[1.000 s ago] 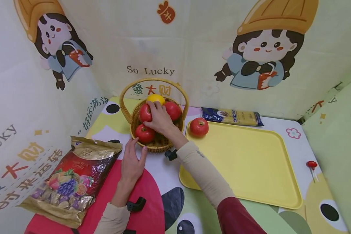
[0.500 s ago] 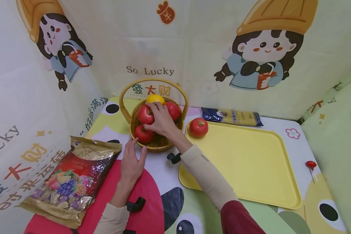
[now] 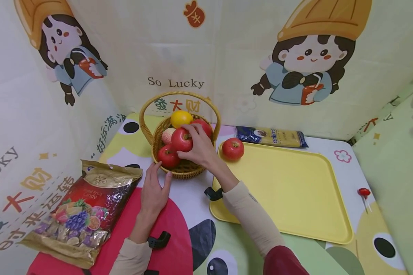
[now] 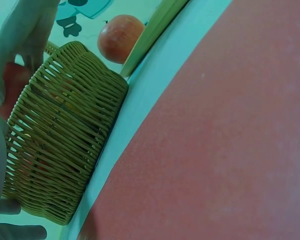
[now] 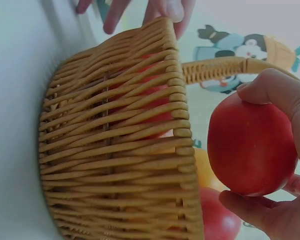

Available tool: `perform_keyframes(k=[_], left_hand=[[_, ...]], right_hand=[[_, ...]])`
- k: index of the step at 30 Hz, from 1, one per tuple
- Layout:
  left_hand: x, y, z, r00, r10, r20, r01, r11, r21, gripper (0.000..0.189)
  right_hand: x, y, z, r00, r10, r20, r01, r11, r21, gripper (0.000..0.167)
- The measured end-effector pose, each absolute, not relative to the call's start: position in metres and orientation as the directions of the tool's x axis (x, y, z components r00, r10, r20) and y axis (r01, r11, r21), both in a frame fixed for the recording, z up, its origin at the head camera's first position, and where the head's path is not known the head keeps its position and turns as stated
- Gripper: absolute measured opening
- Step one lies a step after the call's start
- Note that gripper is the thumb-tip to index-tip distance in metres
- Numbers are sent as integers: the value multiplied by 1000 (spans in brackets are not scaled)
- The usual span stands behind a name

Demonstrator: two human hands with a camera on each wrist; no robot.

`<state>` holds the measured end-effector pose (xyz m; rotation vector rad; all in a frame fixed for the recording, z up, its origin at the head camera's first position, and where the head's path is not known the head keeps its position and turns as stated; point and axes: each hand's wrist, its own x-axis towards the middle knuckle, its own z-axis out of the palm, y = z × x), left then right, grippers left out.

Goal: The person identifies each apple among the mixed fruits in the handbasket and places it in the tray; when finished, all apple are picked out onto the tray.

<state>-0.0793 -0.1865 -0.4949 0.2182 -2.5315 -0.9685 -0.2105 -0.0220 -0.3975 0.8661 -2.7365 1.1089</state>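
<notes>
In the head view, my right hand (image 3: 201, 147) holds a red apple (image 3: 182, 139) just above the wicker basket (image 3: 186, 175). The right wrist view shows thumb and fingers on opposite sides of that apple, beside the rim. My left hand (image 3: 155, 190) rests at the basket's near-left rim with its fingers fairly straight. Inside the basket are another red apple (image 3: 168, 156) at the front, a pale speckled pinkish fruit (image 3: 168, 135), a yellow lemon-like fruit (image 3: 181, 119), and a red fruit (image 3: 203, 126) partly hidden by my right hand.
Right of the basket lies a yellow tray (image 3: 282, 191) with a red apple (image 3: 232, 149) at its back-left corner. Behind it is a pasta packet (image 3: 272, 136). A candy bag (image 3: 79, 214) lies at left, a red lollipop (image 3: 364, 193) at far right. The basket's handle (image 3: 179, 93) arches overhead.
My right hand has lifted the apple from the basket's left side and moved it right and toward me, uncovering the pale speckled fruit. The left hand has stayed at the rim.
</notes>
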Motion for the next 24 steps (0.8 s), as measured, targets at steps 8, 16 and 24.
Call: perform_keyframes(k=[8, 16, 24], left_hand=[[-80, -188, -495, -901, -286, 325, 3, 747, 665, 58], [-80, -188, -495, -901, -296, 317, -7, 740, 673, 58], [-81, -187, -496, -900, -291, 326, 5, 739, 674, 57]], right_hand=[[-193, 6, -402, -855, -431, 287, -498, 529, -688, 80], [-178, 31, -406, -875, -388, 291, -470, 533, -704, 81], [-169, 56, -410, -912, -310, 269, -403, 546, -735, 80]])
